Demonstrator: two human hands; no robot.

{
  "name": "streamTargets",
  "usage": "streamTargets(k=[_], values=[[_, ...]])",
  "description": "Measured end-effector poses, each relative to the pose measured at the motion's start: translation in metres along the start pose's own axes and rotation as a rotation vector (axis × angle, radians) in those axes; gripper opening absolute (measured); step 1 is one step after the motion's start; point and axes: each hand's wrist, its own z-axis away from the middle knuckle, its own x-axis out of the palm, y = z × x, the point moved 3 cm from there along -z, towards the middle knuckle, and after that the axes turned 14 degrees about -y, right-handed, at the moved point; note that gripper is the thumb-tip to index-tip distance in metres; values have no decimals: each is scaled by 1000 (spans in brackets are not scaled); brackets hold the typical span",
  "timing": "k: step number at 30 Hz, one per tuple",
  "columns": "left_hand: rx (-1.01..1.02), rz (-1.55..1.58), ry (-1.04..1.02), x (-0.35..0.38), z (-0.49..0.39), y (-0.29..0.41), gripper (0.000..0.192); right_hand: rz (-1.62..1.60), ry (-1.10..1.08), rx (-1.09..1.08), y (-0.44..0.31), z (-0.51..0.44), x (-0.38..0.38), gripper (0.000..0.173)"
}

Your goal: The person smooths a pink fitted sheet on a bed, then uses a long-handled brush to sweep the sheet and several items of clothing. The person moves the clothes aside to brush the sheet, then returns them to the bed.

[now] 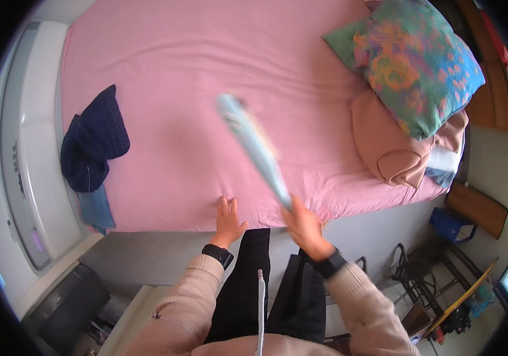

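Note:
A pink sheet (169, 133) covers the bed in front of me. My right hand (305, 227) grips the handle of a long light-blue bed brush (254, 147), blurred, with pale bristles along its right side. The brush head points up and left above the sheet; whether it touches the cloth I cannot tell. My left hand (231, 221) rests fingers spread at the near edge of the sheet and holds nothing.
Dark blue knitted cloth (98, 138) and denim (96, 207) lie at the bed's left end. A floral pillow (418, 71) rests on peach fabric (383, 142) at the right. A blue box (452, 224) and dark metal frame stand lower right, a black case (69, 307) lower left.

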Motion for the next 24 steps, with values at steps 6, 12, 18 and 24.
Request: streamTargets(k=[6,12,18,24], values=[[228,-80,-166,1,-14,-17,93,-45,139,-100,-15,-158,85,26],[-78,-199,-433,-11,-16,0,99,-835,839,537,176,146,40,25],[-124,-222,-488,-17,-19,15,103,-765,1285,639,220,327,68,13],[-173,-278,-586,-10,-24,7,103,-110,224,94,66,47,62,26]])
